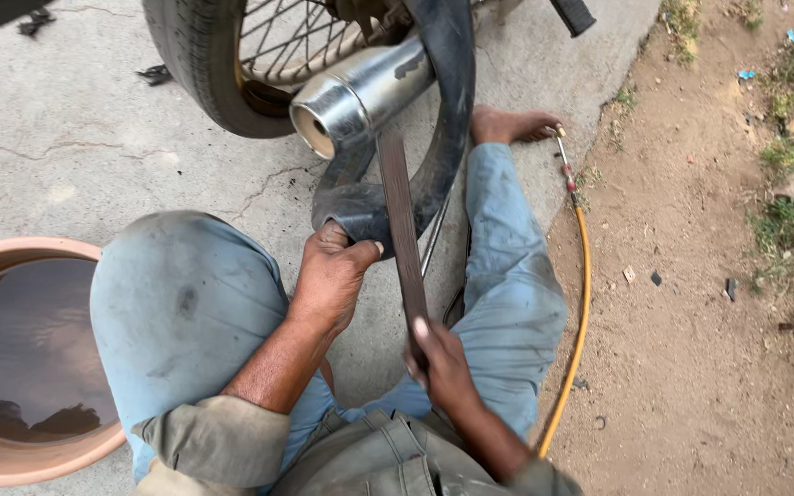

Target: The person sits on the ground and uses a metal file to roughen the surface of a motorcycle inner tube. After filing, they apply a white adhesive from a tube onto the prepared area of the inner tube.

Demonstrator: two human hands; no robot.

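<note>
Right hand (438,354) sits closest, clamped on the near end of a flat dark file (403,239); stiff, probably heavy-ish, so best held by that end. Left hand (333,276), just left of the file, is closed on a black rubber inner tube (443,119): soft, floppy, likely grippy, wants pinning near the worked patch. File's far end lies across the tube. Left of the file: clay water basin (11,459). Beyond it: chrome exhaust (360,96), spoked wheel (232,64). Outdoors, cracked concrete floor (66,138); dirt and yellow hose (581,321) on the right.
</note>
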